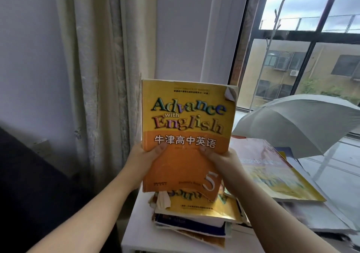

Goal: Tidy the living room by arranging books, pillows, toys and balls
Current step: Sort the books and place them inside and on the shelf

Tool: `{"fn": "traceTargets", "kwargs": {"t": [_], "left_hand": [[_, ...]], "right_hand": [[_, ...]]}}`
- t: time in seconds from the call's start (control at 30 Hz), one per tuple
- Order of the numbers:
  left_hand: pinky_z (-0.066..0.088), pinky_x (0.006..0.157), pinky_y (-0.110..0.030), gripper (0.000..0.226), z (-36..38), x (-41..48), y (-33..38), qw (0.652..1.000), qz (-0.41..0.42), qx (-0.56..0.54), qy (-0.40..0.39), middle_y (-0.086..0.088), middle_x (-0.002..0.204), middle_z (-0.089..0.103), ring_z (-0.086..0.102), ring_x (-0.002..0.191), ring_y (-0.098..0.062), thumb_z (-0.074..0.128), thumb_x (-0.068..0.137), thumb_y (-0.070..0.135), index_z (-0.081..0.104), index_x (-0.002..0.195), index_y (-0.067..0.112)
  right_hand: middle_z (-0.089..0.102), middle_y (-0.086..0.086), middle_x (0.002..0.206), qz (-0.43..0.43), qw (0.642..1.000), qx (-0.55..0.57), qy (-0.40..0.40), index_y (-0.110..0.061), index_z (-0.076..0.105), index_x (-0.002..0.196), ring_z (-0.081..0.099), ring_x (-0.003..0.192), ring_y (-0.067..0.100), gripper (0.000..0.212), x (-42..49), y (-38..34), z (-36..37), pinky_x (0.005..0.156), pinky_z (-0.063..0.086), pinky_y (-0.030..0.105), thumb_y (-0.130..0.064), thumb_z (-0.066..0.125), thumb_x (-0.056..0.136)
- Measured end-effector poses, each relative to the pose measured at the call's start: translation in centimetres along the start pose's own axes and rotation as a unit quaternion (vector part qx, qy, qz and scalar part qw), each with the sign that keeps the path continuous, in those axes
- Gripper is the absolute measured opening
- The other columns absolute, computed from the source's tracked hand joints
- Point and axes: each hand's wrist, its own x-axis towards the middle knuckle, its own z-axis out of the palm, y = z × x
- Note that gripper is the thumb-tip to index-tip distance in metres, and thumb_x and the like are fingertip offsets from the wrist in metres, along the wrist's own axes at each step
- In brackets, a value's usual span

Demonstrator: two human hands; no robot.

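White table (136, 229) bearing book stack (194, 211) and spread books (272, 174)

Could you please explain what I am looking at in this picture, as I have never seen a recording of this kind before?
There is no machine here. A person wears a camera on the head, so this single picture looks forward and down at their own two bare hands. The left hand and the right hand both grip the lower part of an orange textbook titled Advance with English. They hold it upright, with the thumbs on its cover. Below it a stack of books lies on a white surface, and more large books lie spread out to the right. Beyond those is an open grey umbrella, next to a window. A pale curtain hangs on the left.
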Motion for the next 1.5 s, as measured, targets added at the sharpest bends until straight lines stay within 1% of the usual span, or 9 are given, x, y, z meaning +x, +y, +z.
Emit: {"fn": "traceTargets", "kwargs": {"t": [0.23, 0.4, 0.6, 0.83, 1.03, 1.17, 1.27, 1.4, 1.5], "left_hand": [[0.055, 0.065, -0.028, 0.013, 0.9, -4.0, 1.7, 0.999, -0.003, 0.026, 0.034, 0.002, 0.098, 0.070, 0.068, 0.087, -0.016, 0.061, 0.087, 0.024, 0.060, 0.099, 0.028], [0.052, 0.050, -0.016, 0.011, 1.9, -9.7, 4.0, 0.999, -0.001, 0.029, 0.034, 0.007, 0.085, 0.072, 0.070, 0.077, -0.009, 0.061, 0.087, 0.021, 0.060, 0.096, 0.028], [0.053, 0.072, -0.030, 0.024, 3.0, -17.5, 7.0, 0.996, -0.012, 0.085, -0.006, 0.001, 0.102, 0.069, 0.066, 0.092, -0.015, 0.068, 0.081, 0.019, 0.061, 0.104, 0.022], [0.055, 0.057, -0.017, 0.018, 3.7, -23.0, 7.6, 0.990, 0.019, 0.138, -0.018, 0.004, 0.088, 0.071, 0.070, 0.071, -0.005, 0.069, 0.079, 0.009, 0.063, 0.092, 0.020], [0.059, 0.070, -0.028, 0.015, 3.1, -24.1, 5.6, 0.984, -0.001, 0.175, -0.042, 0.001, 0.082, 0.075, 0.071, 0.079, -0.016, 0.068, 0.080, 0.006, 0.066, 0.092, 0.015], [0.058, 0.061, -0.025, 0.005, 2.0, -23.7, 4.5, 0.946, -0.098, 0.279, -0.136, -0.004, 0.080, 0.075, 0.072, 0.074, -0.016, 0.067, 0.082, 0.010, 0.067, 0.088, 0.011], [0.059, 0.065, -0.026, 0.018, 1.4, -23.0, 3.3, 0.901, -0.147, 0.367, -0.175, -0.006, 0.094, 0.072, 0.071, 0.084, -0.017, 0.060, 0.090, 0.023, 0.065, 0.101, 0.010], [0.052, 0.068, -0.028, 0.022, 1.7, -22.8, -1.0, 0.759, -0.074, 0.616, -0.198, 0.001, 0.098, 0.065, 0.061, 0.073, -0.011, 0.044, 0.097, 0.038, 0.051, 0.104, 0.019], [0.049, 0.068, -0.034, 0.016, 1.2, -22.4, -4.5, 0.769, -0.059, 0.618, -0.149, 0.003, 0.088, 0.062, 0.059, 0.071, -0.015, 0.037, 0.098, 0.039, 0.040, 0.090, 0.025]], "right_hand": [[0.070, -0.001, 0.100, -0.029, 0.993, -0.110, 0.041, -0.034, 0.061, 0.085, 0.067, 0.094, 0.022, 0.006, -3.7, -1.7, 0.3, 0.086, 0.055, 0.042, -0.032, 0.066, 0.084], [0.068, -0.008, 0.093, -0.046, 0.994, -0.099, 0.022, -0.035, 0.059, 0.086, 0.067, 0.091, 0.019, 0.009, -9.1, -3.4, 0.0, 0.080, 0.056, 0.037, -0.028, 0.065, 0.085], [0.065, -0.012, 0.092, -0.082, 0.993, -0.088, -0.010, -0.035, 0.056, 0.087, 0.064, 0.088, 0.013, 0.011, -17.5, -4.7, -1.4, 0.079, 0.054, 0.034, -0.026, 0.062, 0.087], [0.068, -0.005, 0.093, -0.081, 0.986, -0.143, -0.006, -0.032, 0.060, 0.089, 0.066, 0.086, 0.015, 0.012, -23.7, -2.7, -3.8, 0.074, 0.054, 0.029, -0.024, 0.067, 0.084], [0.065, -0.010, 0.091, -0.044, 0.976, -0.213, -0.004, -0.039, 0.057, 0.085, 0.062, 0.092, 0.018, 0.013, -25.5, 1.7, -5.4, 0.084, 0.052, 0.036, -0.029, 0.065, 0.086], [0.066, -0.012, 0.087, 0.000, 0.972, -0.234, -0.011, -0.038, 0.059, 0.083, 0.064, 0.088, 0.017, 0.015, -25.7, 5.5, -6.2, 0.076, 0.052, 0.029, -0.025, 0.065, 0.086], [0.066, -0.013, 0.083, 0.040, 0.961, -0.273, -0.024, -0.038, 0.061, 0.079, 0.063, 0.083, 0.013, 0.020, -24.9, 8.4, -6.5, 0.071, 0.050, 0.025, -0.020, 0.065, 0.087], [0.068, -0.009, 0.086, 0.084, 0.937, -0.336, -0.043, -0.036, 0.065, 0.081, 0.063, 0.083, 0.012, 0.016, -23.1, 11.8, -6.2, 0.077, 0.052, 0.030, -0.020, 0.065, 0.085], [0.068, -0.005, 0.095, 0.133, 0.934, -0.328, -0.055, -0.027, 0.067, 0.096, 0.064, 0.088, 0.014, 0.012, -21.5, 14.1, -6.0, 0.081, 0.054, 0.032, -0.021, 0.064, 0.086]]}}
